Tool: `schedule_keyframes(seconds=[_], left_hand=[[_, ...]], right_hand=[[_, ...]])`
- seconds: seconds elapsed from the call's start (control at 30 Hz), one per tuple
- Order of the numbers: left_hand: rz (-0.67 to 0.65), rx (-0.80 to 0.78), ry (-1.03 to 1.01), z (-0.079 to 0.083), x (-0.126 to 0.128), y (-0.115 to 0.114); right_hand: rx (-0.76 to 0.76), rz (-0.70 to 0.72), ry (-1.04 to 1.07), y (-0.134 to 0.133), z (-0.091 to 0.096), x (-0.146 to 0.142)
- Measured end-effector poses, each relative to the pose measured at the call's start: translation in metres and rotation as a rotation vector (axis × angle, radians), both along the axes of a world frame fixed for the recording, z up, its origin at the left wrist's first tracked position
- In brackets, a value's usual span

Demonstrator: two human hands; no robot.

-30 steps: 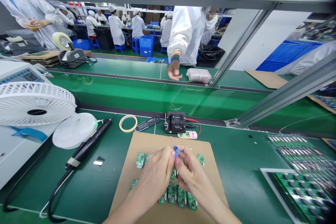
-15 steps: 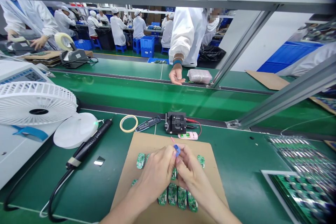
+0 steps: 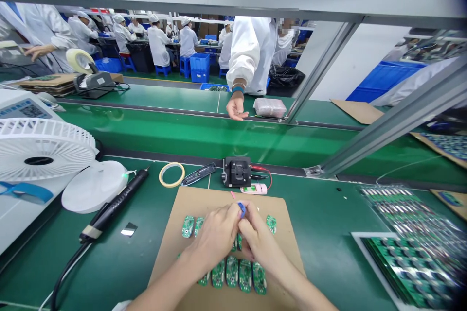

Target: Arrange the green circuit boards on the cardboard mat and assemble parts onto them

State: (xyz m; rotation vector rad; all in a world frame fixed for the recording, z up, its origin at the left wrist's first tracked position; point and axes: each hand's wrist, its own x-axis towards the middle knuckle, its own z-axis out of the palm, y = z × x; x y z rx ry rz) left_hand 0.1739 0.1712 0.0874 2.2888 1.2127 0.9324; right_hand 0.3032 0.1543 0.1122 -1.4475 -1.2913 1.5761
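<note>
My left hand (image 3: 218, 228) and my right hand (image 3: 255, 233) meet over a brown cardboard sheet (image 3: 266, 200). Their closed fingertips pinch a small blue piece (image 3: 242, 209) between them; its kind is hard to make out. Several small green circuit boards (image 3: 232, 271) lie in a row on the cardboard below my wrists. Another green board (image 3: 271, 224) sits right of my right hand, and one more board (image 3: 188, 226) is left of my left hand. My hands partly hide other boards.
Behind the cardboard are a tape roll (image 3: 160, 175), a dark remote-like casing (image 3: 199, 174), a black fixture (image 3: 237, 171) and a pink device (image 3: 254, 188). A black handheld tool (image 3: 116, 206) and white fan (image 3: 40, 155) stand left; board stacks (image 3: 401, 262) lie right. A co-worker's hand (image 3: 237, 106) hangs opposite.
The camera has turned slightly, so the scene sits further left. My hands stay together over the cardboard, and the blue piece shows a different, rounder side between the fingertips.
</note>
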Motion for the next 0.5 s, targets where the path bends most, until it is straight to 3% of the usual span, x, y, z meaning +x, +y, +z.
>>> schedule_keyframes(seconds=[0.2, 0.5], left_hand=[[-0.038, -0.088, 0.039, -0.01, 0.007, -0.001], [-0.07, -0.246, 0.082, -0.011, 0.018, -0.002]], right_hand=[[-0.032, 0.008, -0.007, -0.001, -0.011, 0.006], [-0.034, 0.058, -0.01, 0.0, -0.014, 0.02]])
